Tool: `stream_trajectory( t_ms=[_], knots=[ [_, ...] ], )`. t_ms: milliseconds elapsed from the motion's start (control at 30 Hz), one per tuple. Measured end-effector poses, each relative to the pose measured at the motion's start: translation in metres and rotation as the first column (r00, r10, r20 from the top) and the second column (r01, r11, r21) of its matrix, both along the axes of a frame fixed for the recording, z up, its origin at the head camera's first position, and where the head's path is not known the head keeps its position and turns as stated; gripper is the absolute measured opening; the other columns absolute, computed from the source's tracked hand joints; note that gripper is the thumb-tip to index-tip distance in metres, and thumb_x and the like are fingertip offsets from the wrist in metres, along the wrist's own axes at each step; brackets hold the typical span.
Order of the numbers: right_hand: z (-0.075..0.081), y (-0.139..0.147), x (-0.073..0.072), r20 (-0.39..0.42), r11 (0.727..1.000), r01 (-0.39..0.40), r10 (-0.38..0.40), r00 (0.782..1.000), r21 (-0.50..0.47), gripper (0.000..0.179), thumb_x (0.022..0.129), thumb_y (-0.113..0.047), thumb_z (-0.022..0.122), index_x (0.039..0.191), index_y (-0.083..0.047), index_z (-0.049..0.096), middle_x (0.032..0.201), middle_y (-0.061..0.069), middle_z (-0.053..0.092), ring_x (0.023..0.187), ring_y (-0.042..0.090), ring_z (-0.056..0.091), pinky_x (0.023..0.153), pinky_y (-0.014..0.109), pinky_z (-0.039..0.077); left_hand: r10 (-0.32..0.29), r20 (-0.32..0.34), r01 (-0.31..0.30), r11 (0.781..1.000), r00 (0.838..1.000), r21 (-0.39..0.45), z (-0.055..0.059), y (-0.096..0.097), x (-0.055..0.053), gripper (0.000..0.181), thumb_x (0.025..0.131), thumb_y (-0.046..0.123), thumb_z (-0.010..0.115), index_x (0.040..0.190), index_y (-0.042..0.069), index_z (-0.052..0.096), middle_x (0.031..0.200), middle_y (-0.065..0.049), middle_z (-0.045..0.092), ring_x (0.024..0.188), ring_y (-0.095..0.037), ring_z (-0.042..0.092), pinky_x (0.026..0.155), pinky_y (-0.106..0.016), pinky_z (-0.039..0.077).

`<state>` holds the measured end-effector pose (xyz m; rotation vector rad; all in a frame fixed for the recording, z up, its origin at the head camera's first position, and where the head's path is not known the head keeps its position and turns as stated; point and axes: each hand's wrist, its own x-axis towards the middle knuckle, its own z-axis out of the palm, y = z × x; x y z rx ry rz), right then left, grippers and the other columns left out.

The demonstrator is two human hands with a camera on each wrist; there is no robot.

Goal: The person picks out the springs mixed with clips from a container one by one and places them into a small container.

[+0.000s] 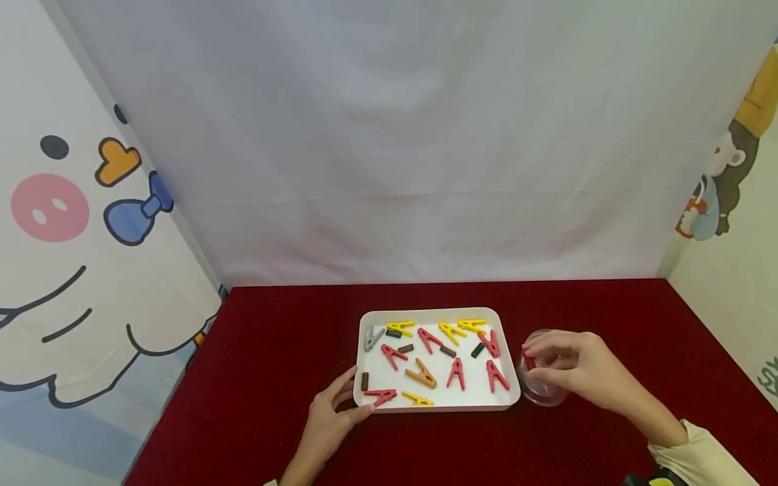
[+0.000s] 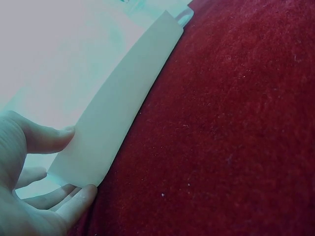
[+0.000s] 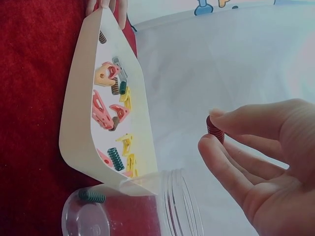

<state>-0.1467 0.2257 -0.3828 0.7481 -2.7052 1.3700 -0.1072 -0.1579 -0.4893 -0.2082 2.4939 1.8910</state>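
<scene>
My right hand pinches a small dark red spring between thumb and fingertips, above the mouth of a clear plastic jar. Inside the jar lies a green spring. My left hand holds the left front corner of a white tray, thumb at the rim and fingers along the outer wall. In the tray lie several clothespins, among them an orange clothespin and a grey clothespin, with several loose springs, including a brown spring and a dark green spring.
The tray and jar stand side by side on a dark red cloth-covered table. A white curtain hangs behind, with printed cartoon panels to the left and right. A dark band sits on the right wrist.
</scene>
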Motion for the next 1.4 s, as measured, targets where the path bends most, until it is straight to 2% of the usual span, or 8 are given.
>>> stream_trajectory(
  t_ms=[233, 400, 733, 1000, 1400],
  knots=[
    [-0.001, 0.006, -0.001, 0.003, 0.999, 0.032, -0.032, 0.999, -0.005, 0.024, 0.072, -0.009, 0.082, 0.094, -0.007, 0.071, 0.094, 0.006, 0.067, 0.077, 0.010, 0.061, 0.063, 0.026, 0.054, -0.003, -0.004, 0.003, 1.000, 1.000, 0.007, -0.001, 0.000, 0.000, 0.072, 0.072, 0.006, 0.080, 0.137, 0.009, 0.050, 0.121, -0.017, 0.058, 0.112, -0.029, 0.055, 0.074, -0.024, 0.049],
    [-0.003, 0.008, -0.002, 0.035, 0.998, 0.069, -0.070, 0.997, 0.013, 0.025, 0.072, -0.010, 0.082, 0.094, -0.007, 0.070, 0.094, 0.005, 0.067, 0.077, 0.011, 0.060, 0.063, 0.026, 0.054, -0.001, 0.003, 0.001, 1.000, 1.000, -0.004, -0.001, 0.000, 0.000, 0.072, 0.072, 0.007, 0.080, 0.138, 0.010, 0.050, 0.122, -0.017, 0.058, 0.112, -0.029, 0.055, 0.075, -0.024, 0.049],
    [-0.007, 0.014, -0.006, 0.046, 0.995, 0.092, -0.094, 0.995, 0.034, 0.025, 0.074, -0.014, 0.081, 0.096, -0.007, 0.071, 0.101, 0.009, 0.066, 0.079, 0.010, 0.060, 0.064, 0.026, 0.054, -0.002, 0.011, 0.002, 1.000, 1.000, 0.024, -0.001, 0.000, 0.000, 0.072, 0.072, 0.006, 0.080, 0.138, 0.010, 0.050, 0.123, -0.017, 0.057, 0.113, -0.029, 0.054, 0.074, -0.024, 0.050],
    [-0.008, 0.014, -0.009, 0.025, 0.993, 0.097, -0.098, 0.995, 0.064, 0.024, 0.075, -0.015, 0.081, 0.095, -0.008, 0.071, 0.103, 0.008, 0.066, 0.079, 0.009, 0.060, 0.064, 0.026, 0.054, -0.001, 0.011, 0.001, 1.000, 1.000, 0.008, 0.001, -0.001, 0.001, 0.073, 0.072, 0.007, 0.080, 0.138, 0.011, 0.050, 0.122, -0.016, 0.057, 0.113, -0.029, 0.054, 0.075, -0.024, 0.048],
    [-0.015, 0.015, -0.013, -0.014, 0.996, 0.081, -0.080, 0.997, 0.035, 0.021, 0.075, -0.013, 0.080, 0.093, -0.010, 0.072, 0.106, 0.009, 0.066, 0.082, 0.006, 0.062, 0.064, 0.026, 0.054, 0.003, 0.026, -0.003, 1.000, 1.000, 0.010, 0.002, -0.001, 0.001, 0.073, 0.072, 0.006, 0.080, 0.138, 0.011, 0.050, 0.122, -0.016, 0.057, 0.113, -0.030, 0.053, 0.074, -0.025, 0.049]
  ],
)
